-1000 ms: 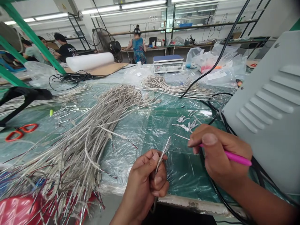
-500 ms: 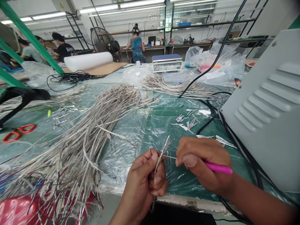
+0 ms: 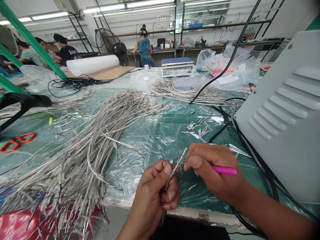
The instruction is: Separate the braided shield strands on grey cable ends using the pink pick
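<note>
My left hand (image 3: 160, 186) pinches a braided silver cable (image 3: 172, 175) between thumb and fingers, its frayed foil-like end pointing up and right. My right hand (image 3: 212, 170) is closed round a tool with a pink handle (image 3: 223, 170). From its fingertips a thin metal shaft runs left to the cable just above my left thumb; whether its tip is under the braid I cannot tell. A big bundle of similar cables (image 3: 112, 123) lies to the left, with coloured wire ends hanging over the table's front edge.
Silver foil scraps (image 3: 200, 131) lie beyond my right hand. A grey louvred machine (image 3: 280, 126) and black cords (image 3: 226, 123) border the right. Orange-handled scissors (image 3: 18, 141) rest far left. A scale (image 3: 177, 67) and another cable bundle (image 3: 185, 91) sit behind. A person (image 3: 145, 50) works at the back.
My right hand has shifted left, bringing the pink-handled tool closer to the cable. The cable end leans further right. My left hand stays nearly in place.
</note>
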`<state>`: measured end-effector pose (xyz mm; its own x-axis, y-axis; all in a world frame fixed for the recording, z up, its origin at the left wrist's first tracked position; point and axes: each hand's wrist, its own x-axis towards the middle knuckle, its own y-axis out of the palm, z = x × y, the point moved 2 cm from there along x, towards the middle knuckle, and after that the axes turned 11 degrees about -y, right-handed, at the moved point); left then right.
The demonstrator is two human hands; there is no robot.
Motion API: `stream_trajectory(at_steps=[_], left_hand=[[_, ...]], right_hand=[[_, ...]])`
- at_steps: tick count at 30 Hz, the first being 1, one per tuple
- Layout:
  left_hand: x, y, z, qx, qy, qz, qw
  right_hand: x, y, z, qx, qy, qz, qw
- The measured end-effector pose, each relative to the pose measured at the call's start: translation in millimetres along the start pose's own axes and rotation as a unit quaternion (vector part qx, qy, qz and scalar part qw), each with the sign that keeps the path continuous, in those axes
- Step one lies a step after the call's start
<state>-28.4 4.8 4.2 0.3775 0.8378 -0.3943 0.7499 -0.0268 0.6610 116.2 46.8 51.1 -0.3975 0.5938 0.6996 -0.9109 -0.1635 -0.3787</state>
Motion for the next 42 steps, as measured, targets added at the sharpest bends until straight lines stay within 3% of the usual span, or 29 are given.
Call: stream_trajectory(at_steps=[4,7,9,13,18,22,25,28,35,40,42], left_hand=[[0.3,-0.2,0.4,0.004,-0.001,-0.006,1.0],[0.5,-1.1,-0.3,-0.002,0.001,-0.027,1.0],[0.5,-0.9,-0.7,-0.012,0.001,-0.032,0.999],[-0.7,0.1,-1.0,-0.024,0.011,-0.029,0.999],[-1.3,-0.2,-0.4,-0.014,0.016,-0.013,1.0],[0.0,-0.1,-1.0,-0.015,0.008,-0.019,1.0],[0.5,0.4,-1.4,-0.01,0.003,-0.022,1.0],[0.3,0.4,-1.3,-0.004,0.003,-0.017,1.0],[0.6,-0.5,-0.7,-0.004,0.001,-0.009,1.0],[1.0,-0.7,-1.1,-0.007,-0.001,-0.011,1.0],[1.2,-0.9,-0.7,-0.003,-0.002,-0.013,1.0]], right_hand=[[-1.0,0.2,-2.2,-0.003,0.023,-0.015,1.0],[-1.5,-4.4,-1.3,-0.025,0.001,-0.136,0.99],[-2.2,-7.0,-1.8,-0.045,0.022,-0.199,0.979],[-2.4,-6.3,-4.0,0.024,0.049,-0.188,0.981],[-3.0,-9.9,-6.2,0.037,0.037,-0.286,0.957],[-3.6,-10.2,-6.1,0.066,-0.009,-0.253,0.965],[-5.3,-7.6,-2.6,0.108,-0.067,-0.154,0.98],[-6.6,-4.5,-1.0,0.105,-0.074,-0.085,0.988],[-6.5,-2.4,-0.5,0.095,-0.077,-0.08,0.989],[-8.0,-6.7,-0.9,0.13,-0.075,-0.14,0.979],[-7.9,-6.3,-1.5,0.136,-0.071,-0.129,0.98]])
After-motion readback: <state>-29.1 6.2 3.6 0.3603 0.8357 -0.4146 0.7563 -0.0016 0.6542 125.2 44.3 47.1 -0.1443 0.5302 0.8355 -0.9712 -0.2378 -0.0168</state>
